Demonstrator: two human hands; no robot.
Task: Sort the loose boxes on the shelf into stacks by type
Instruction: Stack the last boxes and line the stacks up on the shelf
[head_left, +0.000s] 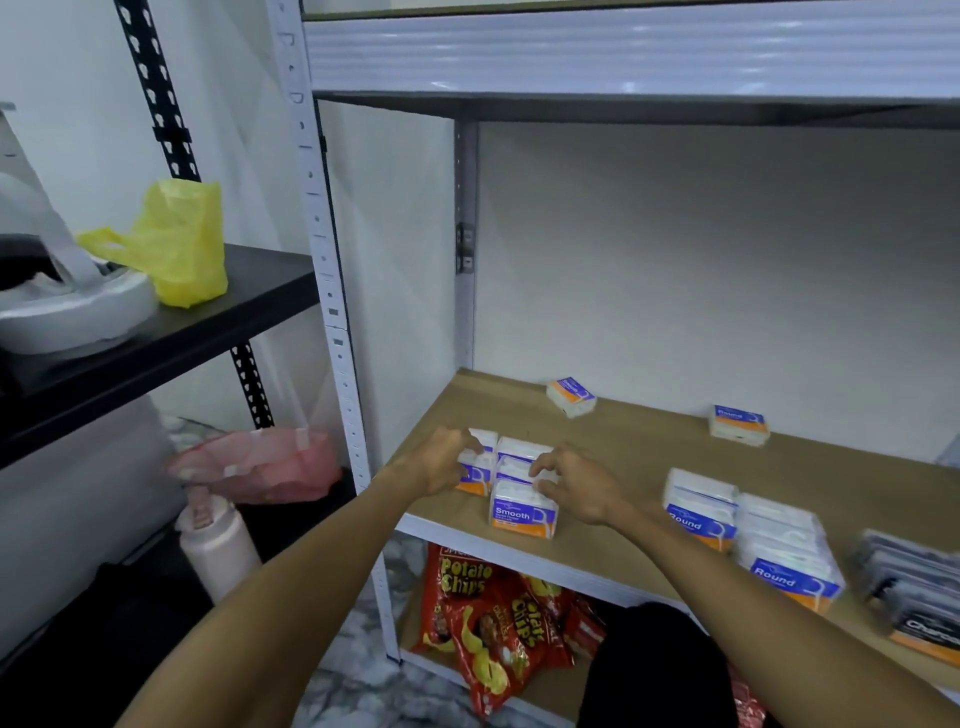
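Observation:
On the wooden shelf (639, 452) a stack of white, blue and orange "Smooth" boxes (522, 506) stands near the front left. My left hand (441, 460) grips a second, shorter group of Smooth boxes (478, 470) just left of it. My right hand (574, 483) presses its fingertips on the right side of the front stack. One loose Smooth box (571, 396) lies at the back. A loose "Round" box (738, 424) lies further right. Two stacks of Round boxes (701, 506) (789, 553) stand at the front right, and dark "Charcoal" boxes (914, 592) sit at the far right edge.
A white metal upright (332, 291) frames the shelf's left side, with another shelf board overhead. Red potato chip bags (488, 613) lie on the lower shelf. To the left, a black rack holds a yellow bag (176, 241); a pink bag (260, 462) sits below.

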